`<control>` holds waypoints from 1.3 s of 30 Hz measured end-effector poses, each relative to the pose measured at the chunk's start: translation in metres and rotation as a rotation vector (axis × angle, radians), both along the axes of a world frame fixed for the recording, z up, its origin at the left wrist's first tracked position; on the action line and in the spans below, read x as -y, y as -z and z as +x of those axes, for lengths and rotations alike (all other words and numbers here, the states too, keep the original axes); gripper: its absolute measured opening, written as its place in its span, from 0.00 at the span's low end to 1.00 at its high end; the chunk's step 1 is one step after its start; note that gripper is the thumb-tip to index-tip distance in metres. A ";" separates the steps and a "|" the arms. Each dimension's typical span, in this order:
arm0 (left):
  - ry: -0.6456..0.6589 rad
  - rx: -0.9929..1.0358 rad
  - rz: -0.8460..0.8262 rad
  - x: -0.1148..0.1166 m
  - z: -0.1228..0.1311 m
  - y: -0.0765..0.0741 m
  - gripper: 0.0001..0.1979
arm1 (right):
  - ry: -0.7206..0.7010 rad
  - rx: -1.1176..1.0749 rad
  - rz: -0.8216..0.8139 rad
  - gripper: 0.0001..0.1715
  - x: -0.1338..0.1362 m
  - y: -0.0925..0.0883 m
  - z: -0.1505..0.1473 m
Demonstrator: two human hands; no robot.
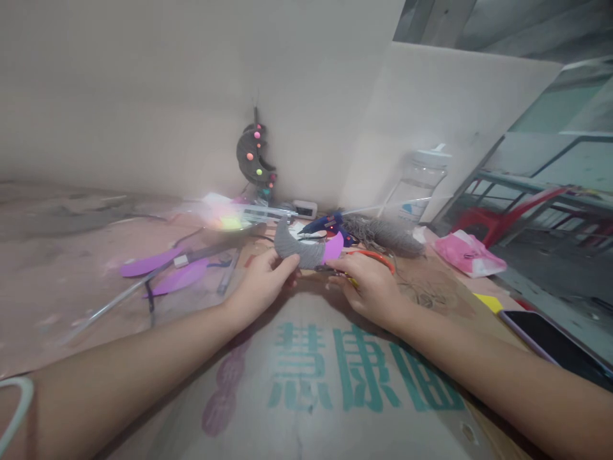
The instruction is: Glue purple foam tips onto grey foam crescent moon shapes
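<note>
Between my two hands is a crescent shape [301, 250], partly wrapped in grey yarn, its right end bare purple. My left hand [275, 273] pinches the wrapped part from below, thumb on the front. At the purple end, the fingers of my right hand [366, 281] are closed on the crescent's edge. Just behind the crescent lies a dark blue glue gun [330, 222]. Orange-handled scissors [376, 257] are by my right hand, partly hidden by it. A bundle of grey yarn [393, 236] lies to the right, with loose strands near it.
A grey crescent with coloured balls [251, 156] is up against the wall. Purple leaf-shaped pieces [179, 280] lie at left. A clear bottle [414, 185], pink packet [469, 253] and phone [555, 345] stand or lie at right. Printed cardboard [306, 421] covers the near table.
</note>
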State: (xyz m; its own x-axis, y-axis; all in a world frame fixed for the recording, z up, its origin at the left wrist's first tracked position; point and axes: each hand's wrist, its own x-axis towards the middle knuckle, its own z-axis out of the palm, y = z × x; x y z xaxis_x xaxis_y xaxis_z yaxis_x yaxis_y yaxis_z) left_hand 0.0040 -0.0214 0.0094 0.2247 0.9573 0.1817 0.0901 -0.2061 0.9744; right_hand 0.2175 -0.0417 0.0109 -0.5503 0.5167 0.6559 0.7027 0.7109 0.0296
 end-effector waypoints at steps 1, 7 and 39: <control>0.001 -0.001 0.001 0.000 0.000 0.000 0.14 | 0.002 0.005 0.003 0.11 0.000 0.000 0.000; 0.007 0.019 -0.007 -0.001 0.000 0.001 0.13 | -0.006 0.007 0.009 0.12 0.000 0.001 0.001; 0.138 -0.183 0.115 0.006 -0.001 0.000 0.13 | 0.057 -0.503 -0.264 0.08 -0.012 -0.007 0.002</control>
